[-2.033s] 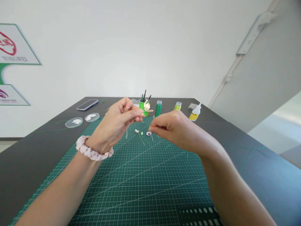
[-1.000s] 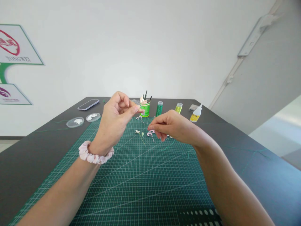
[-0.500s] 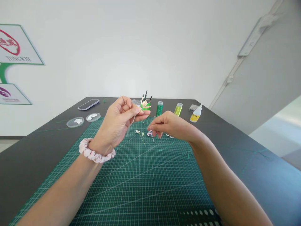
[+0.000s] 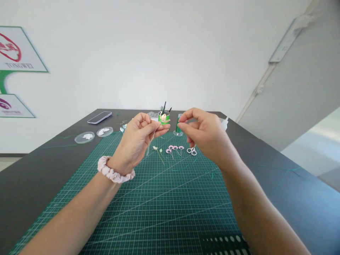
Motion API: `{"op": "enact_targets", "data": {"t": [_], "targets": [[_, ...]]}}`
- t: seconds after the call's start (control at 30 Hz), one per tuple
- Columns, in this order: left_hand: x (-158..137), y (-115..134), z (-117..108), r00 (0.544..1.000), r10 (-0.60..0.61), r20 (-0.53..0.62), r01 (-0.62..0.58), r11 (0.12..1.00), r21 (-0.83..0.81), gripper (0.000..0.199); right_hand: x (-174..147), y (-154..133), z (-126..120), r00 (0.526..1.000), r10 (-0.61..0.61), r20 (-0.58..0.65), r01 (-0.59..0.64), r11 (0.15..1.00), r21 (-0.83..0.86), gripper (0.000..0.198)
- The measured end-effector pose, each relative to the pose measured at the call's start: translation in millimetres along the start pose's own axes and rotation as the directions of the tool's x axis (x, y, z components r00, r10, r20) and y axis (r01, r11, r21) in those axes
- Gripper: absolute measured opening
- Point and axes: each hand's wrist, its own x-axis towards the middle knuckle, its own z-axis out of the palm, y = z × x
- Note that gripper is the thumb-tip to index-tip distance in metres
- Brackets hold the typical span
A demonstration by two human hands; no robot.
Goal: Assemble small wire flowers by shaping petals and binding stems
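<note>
My left hand [image 4: 140,136], with a pale scrunchie on the wrist, pinches a small cream artificial flower [image 4: 164,117] between thumb and fingers. Pale thin stems or threads [image 4: 150,143] hang below that grip. To its right, my right hand [image 4: 203,129] is raised with thumb and forefinger drawn together; whatever lies between the tips is too fine to make out. On the mat beneath are several pink petal pieces on wires [image 4: 175,148], a small white flower on a stem [image 4: 158,153], and scissors [image 4: 191,151], partly covered by my right hand.
A green cutting mat [image 4: 159,202] covers the table's middle. Behind stand a green tool cup [image 4: 160,117] and a green spool [image 4: 178,129]. To the left lie a phone [image 4: 100,117] and two shallow dishes [image 4: 84,137] [image 4: 104,131]. A perforated template [image 4: 224,244] sits in front.
My right hand has risen and moved right from above the pink pieces, uncovering them and the scissors. My left hand keeps the flower in nearly the same place, its forearm shifted slightly right.
</note>
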Motion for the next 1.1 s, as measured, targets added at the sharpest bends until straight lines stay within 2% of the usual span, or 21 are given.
{"op": "enact_targets", "data": {"t": [0.07,0.13,0.23,0.3,0.57,0.8,1.1], "targets": [[0.1,-1.1,-0.3,1.000,-0.009,0.006,0.009,1.000,-0.019,0.024,-3.4,-1.8,13.0,0.998,0.064,0.019,-0.067,0.980,0.190,0.011],[0.3,-1.6,-0.5,1.000,-0.020,0.006,0.020,0.999,-0.038,0.023,-3.6,0.1,23.8,0.988,0.137,0.072,-0.154,0.921,0.357,0.020],[0.7,-1.7,-0.7,0.999,-0.047,0.007,0.047,0.997,-0.055,0.022,-0.4,5.2,30.7,0.927,0.211,0.309,-0.349,0.787,0.509,0.017],[1.0,-1.6,-0.7,0.998,-0.061,0.011,0.062,0.996,-0.062,0.022,1.3,7.9,30.5,0.894,0.205,0.398,-0.412,0.727,0.550,0.013],[1.1,0.5,-0.2,0.998,-0.055,-0.009,0.054,0.996,-0.067,0.023,0.2,12.4,29.9,0.909,0.182,0.376,-0.394,0.674,0.625,0.015],[1.8,2.2,-0.8,0.999,-0.033,-0.018,0.031,0.996,-0.084,0.022,1.4,17.0,32.2,0.928,0.087,0.363,-0.339,0.606,0.720,0.020],[2.2,3.4,-0.4,0.998,0.020,-0.066,-0.020,1.000,-0.006,0.022,1.1,18.4,31.1,0.940,0.075,0.332,-0.307,0.607,0.733,0.017]]}}
